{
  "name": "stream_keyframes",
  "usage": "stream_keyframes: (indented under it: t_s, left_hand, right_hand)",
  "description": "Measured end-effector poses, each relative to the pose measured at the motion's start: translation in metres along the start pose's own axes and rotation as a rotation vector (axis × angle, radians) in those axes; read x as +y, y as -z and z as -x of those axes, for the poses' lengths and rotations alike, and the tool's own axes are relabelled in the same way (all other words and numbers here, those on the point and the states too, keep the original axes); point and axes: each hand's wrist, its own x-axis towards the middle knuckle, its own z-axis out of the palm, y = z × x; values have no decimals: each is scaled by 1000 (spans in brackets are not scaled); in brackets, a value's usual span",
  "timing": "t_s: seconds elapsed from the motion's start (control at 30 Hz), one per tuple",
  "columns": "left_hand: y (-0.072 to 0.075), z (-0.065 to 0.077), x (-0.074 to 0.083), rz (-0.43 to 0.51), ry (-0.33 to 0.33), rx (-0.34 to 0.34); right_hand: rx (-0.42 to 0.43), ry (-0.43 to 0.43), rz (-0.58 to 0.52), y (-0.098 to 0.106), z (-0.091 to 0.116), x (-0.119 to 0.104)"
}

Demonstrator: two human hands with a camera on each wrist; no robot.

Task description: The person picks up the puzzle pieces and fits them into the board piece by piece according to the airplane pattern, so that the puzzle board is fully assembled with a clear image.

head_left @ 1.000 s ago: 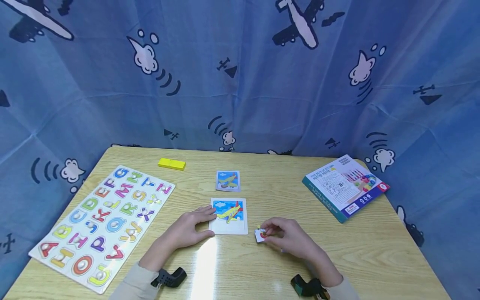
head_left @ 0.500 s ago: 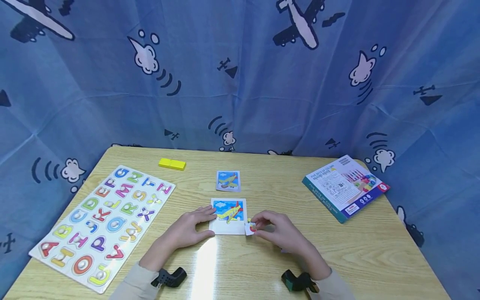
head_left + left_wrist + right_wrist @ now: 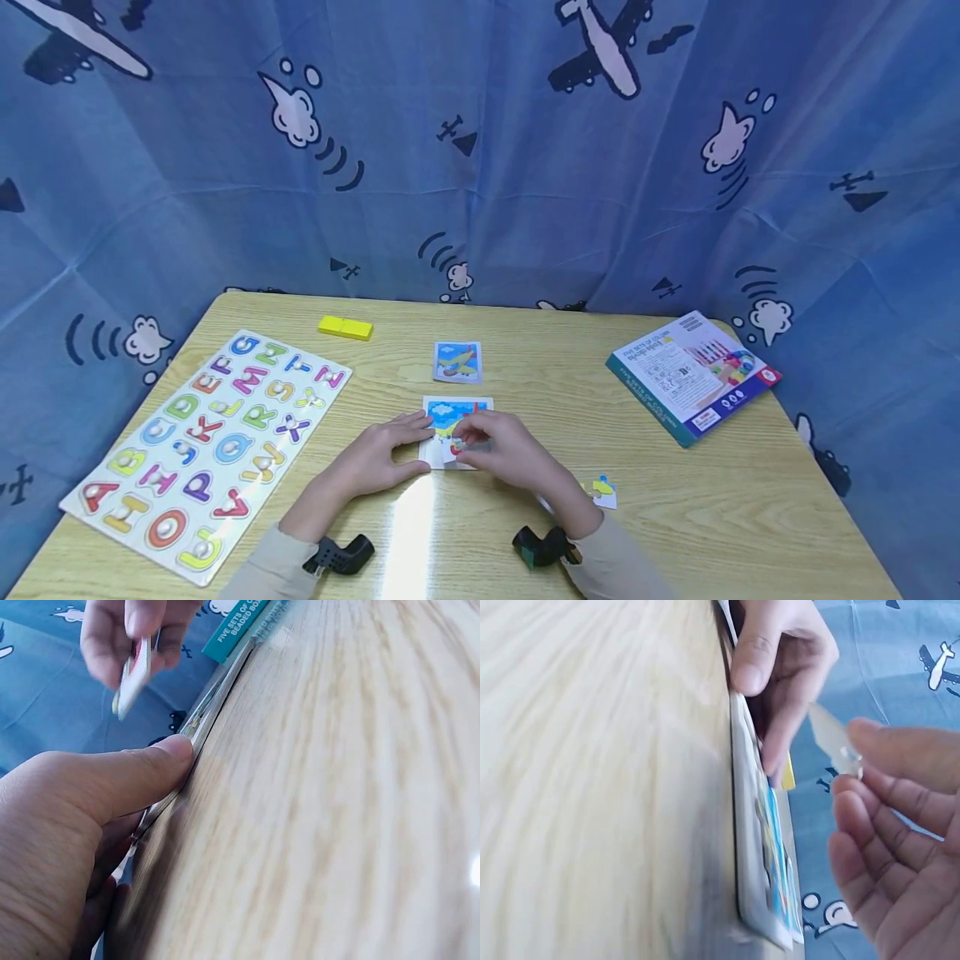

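Observation:
A small airplane jigsaw puzzle [image 3: 437, 461] lies flat mid-table, its upper part filled with blue sky and its lower strip pale. My left hand [image 3: 390, 450] rests at its left side, fingers extended onto the frame; in the left wrist view the thumb [image 3: 154, 765] touches the frame's edge. Between thumb and fingers, my right hand [image 3: 504, 450] pinches a jigsaw piece [image 3: 450, 451] with some red on it, over the puzzle's lower part. The right wrist view shows that piece [image 3: 831, 737] tilted and raised above the puzzle. Loose jigsaw pieces [image 3: 604, 493] lie beside my right forearm, which partly covers them.
Behind the puzzle lies an airplane picture card [image 3: 457, 362]. An alphabet peg board [image 3: 176, 429] takes up the left side. A yellow block [image 3: 345, 327] sits at the back left, a teal-edged box [image 3: 690, 375] at the right. A blue curtain [image 3: 480, 167] hangs behind the table.
My right hand has carried the jigsaw piece leftward, from the right of the puzzle to over its lower part. Loose pieces have come into view behind it. My left hand stays in place.

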Motion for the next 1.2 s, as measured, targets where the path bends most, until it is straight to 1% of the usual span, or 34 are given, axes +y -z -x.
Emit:
stream_keyframes:
  t_s: [0.17,0.33,0.53,0.83,1.1,1.2]
  left_hand:
    - [0,0,1,14,0,-1]
    - [1,-1,2,35,3,-5]
    - [2,-1,2,32,2,-10]
    - [2,-1,3,26,1,-10]
    - [1,0,1,20,-2,-5]
    - [2,0,2,20,-1,-7]
  right_hand:
    - [-27,-21,34,-11,-12,-1]
    - [-28,-33,54,-20,-18,1]
    - [-15,-45,74,-25,-19,1]
    - [9,-14,169,-29,-20,3]
    - [10,3,227,-30,-19,3]
    - [4,-5,251,-30,-19,1]
